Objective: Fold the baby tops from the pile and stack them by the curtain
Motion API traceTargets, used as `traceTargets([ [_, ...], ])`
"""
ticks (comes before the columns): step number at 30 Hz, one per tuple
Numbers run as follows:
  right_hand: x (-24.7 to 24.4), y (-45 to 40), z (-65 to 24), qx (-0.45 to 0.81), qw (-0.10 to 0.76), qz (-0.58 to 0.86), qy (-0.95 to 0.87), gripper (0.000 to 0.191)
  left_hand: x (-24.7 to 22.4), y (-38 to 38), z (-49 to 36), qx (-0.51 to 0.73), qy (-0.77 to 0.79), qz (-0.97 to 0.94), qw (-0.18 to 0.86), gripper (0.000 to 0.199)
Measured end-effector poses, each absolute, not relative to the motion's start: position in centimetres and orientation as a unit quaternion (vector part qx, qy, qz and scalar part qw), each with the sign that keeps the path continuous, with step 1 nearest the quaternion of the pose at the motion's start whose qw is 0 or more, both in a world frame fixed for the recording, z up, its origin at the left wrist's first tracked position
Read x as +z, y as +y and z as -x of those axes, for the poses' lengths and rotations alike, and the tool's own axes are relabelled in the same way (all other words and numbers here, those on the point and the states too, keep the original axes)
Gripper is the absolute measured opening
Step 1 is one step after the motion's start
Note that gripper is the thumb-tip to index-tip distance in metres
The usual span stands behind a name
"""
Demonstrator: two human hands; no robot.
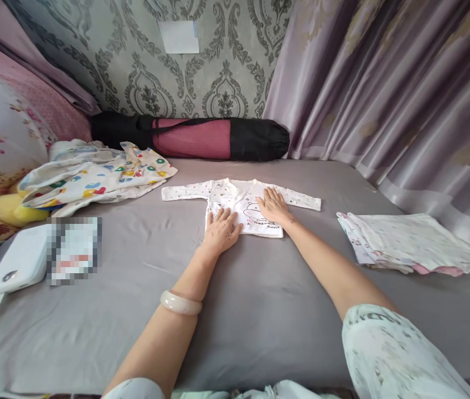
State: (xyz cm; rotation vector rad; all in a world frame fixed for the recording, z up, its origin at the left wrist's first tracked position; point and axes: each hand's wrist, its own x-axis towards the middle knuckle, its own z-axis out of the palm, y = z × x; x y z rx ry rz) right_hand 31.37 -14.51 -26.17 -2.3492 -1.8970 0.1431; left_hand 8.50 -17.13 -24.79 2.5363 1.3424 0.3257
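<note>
A small white long-sleeved baby shirt lies spread out on the grey sheet, its sleeves stretched to both sides. A line drawing and lettering show on its front. My left hand rests on the lower left part of the shirt, fingers apart and pointing away from me. Flat on the right side of the chest, near the right sleeve, lies my right hand, its fingers extended. Neither hand grips the cloth.
Folded clothes are stacked at the right. At the left lie a patterned garment, a white power bank with a cable, and a blurred packet. A black and pink rolled bag lies along the wall.
</note>
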Motion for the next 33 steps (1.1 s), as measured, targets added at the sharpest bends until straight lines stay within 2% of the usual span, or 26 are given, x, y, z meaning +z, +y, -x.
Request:
traceTargets([
  [5,-24.5,-16.2,-29.1,0.032,0.056,0.755,-0.653,0.068,-24.4,-17.2,-8.3,0.149,0.466,-0.865,0.111,0.037],
  [13,-24.4,-19.2,-25.3,0.087,0.021,0.682,-0.726,0.063,-24.4,-17.1,-7.7,0.183,0.532,-0.822,0.092,0.032],
  [17,-23.0,-18.2,-24.9,0.077,0.007,0.688,-0.722,0.060,-24.4,-16.8,-7.7,0.198,0.555,-0.803,0.093,0.032],
  [22,-22.8,-15.7,-23.0,0.007,0.065,0.634,-0.771,0.056,-24.3,-16.5,-7.4,0.202,0.589,-0.779,0.073,0.037],
  [27,-24.2,-14.3,-22.1,0.050,0.033,0.651,-0.756,0.061,-24.4,-16.5,-7.1,0.177,0.586,-0.787,0.083,0.033],
  [33,-21.9,-12.3,-21.1,-0.001,0.028,0.658,-0.752,0.050,-23.8,-16.2,-7.3,0.196,0.612,-0.759,0.102,0.029],
])
